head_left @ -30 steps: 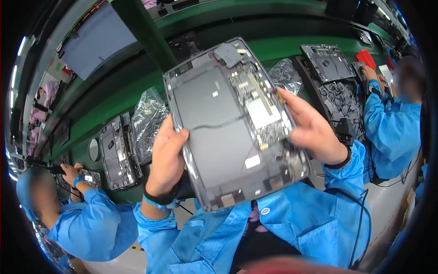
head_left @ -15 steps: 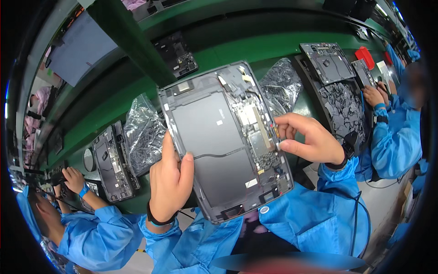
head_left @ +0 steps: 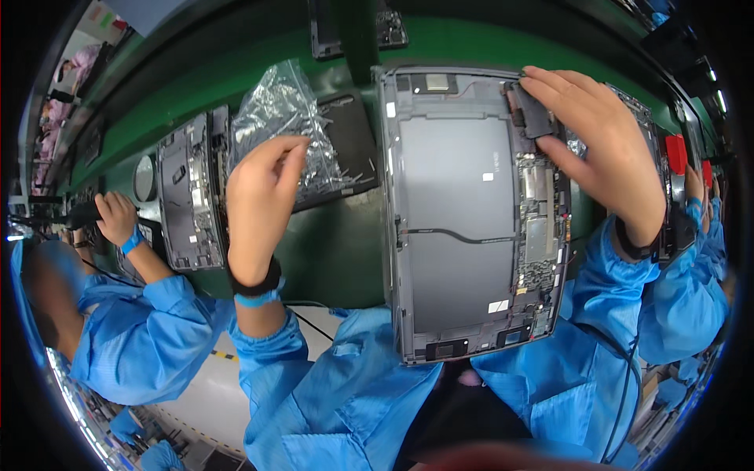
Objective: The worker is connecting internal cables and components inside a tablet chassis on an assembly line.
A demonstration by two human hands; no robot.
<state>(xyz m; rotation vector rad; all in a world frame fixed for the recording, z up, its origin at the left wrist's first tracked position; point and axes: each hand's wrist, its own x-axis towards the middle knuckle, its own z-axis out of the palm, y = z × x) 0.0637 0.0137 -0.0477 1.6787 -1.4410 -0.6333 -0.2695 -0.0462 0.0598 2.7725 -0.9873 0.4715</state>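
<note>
Opened device (head_left: pixel 455 196) is nearest, its dark part (head_left: pixel 536 116) spanned by the right hand (head_left: pixel 603 133) at the far right corner, grip cannot be told; left of device, left hand (head_left: pixel 261 200) curls, contents hidden, bag (head_left: pixel 279 98) beyond. Step seems to be handling that part; next move likely calls for a light touch.

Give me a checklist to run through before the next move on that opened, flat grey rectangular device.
1. Flat grey rectangular device with its circuitry side facing the camera: ok.
2. Bare right hand at the device's upper right corner: ok; firmness of contact: cannot tell.
3. Bare left hand clear of the device: ok; anything between its curled fingers: cannot tell.
4. Thin black cable lying across the device's grey interior: ok; end connections: cannot tell.
5. Crinkled clear plastic bag apart from the device: ok.
6. Device fully supported by the dark green bench: cannot tell.
</note>
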